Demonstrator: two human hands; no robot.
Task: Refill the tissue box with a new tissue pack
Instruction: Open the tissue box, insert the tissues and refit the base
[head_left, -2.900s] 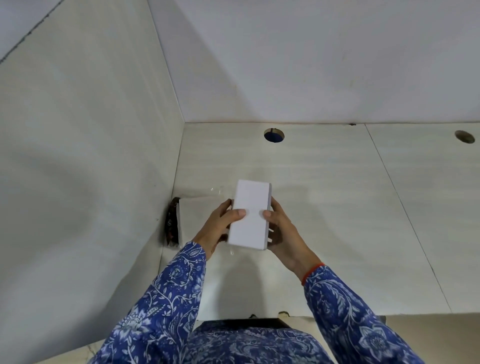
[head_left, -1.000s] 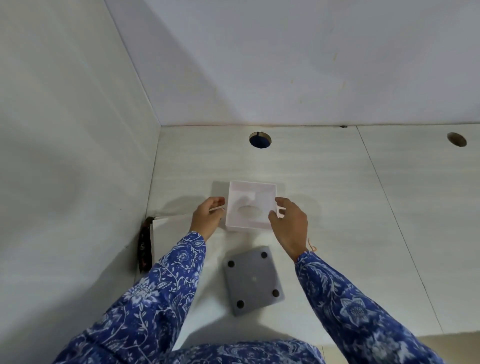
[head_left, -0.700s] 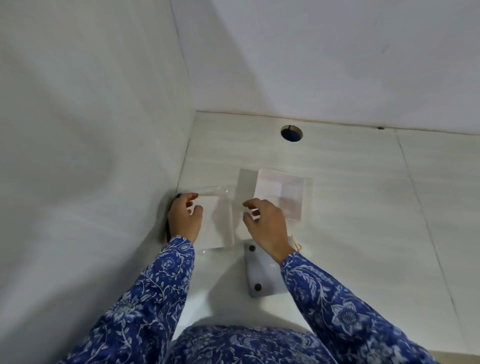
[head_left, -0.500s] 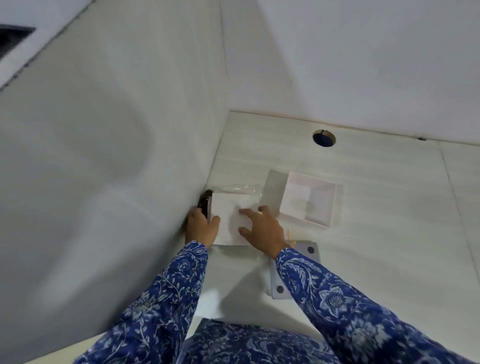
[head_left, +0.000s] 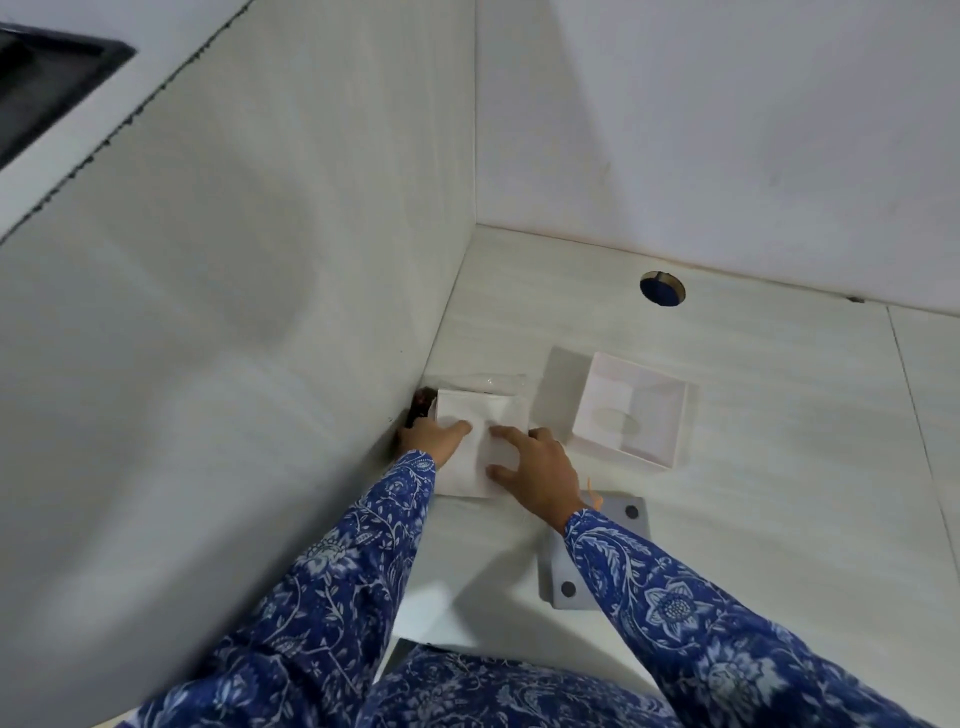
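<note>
The tissue pack (head_left: 480, 413), white sheets in clear wrap, lies flat on the counter close to the left wall. My left hand (head_left: 431, 436) grips its left edge with the thumb on top. My right hand (head_left: 537, 465) holds its near right part, fingers spread over the top. The white tissue box shell (head_left: 618, 452) lies upside down and open to the right of the pack, its oval slot showing in the bottom. Its grey base plate (head_left: 628, 525) with black feet lies nearer me, partly hidden by my right arm.
A dark object (head_left: 421, 402) is wedged between the pack and the left wall. A round hole (head_left: 661, 288) is cut in the counter near the back wall. Walls close the left and back sides; the counter extends right.
The box was taken apart, with shell and grey base set down on the counter. Both hands then moved left onto the tissue pack and have stayed there over the last half second.
</note>
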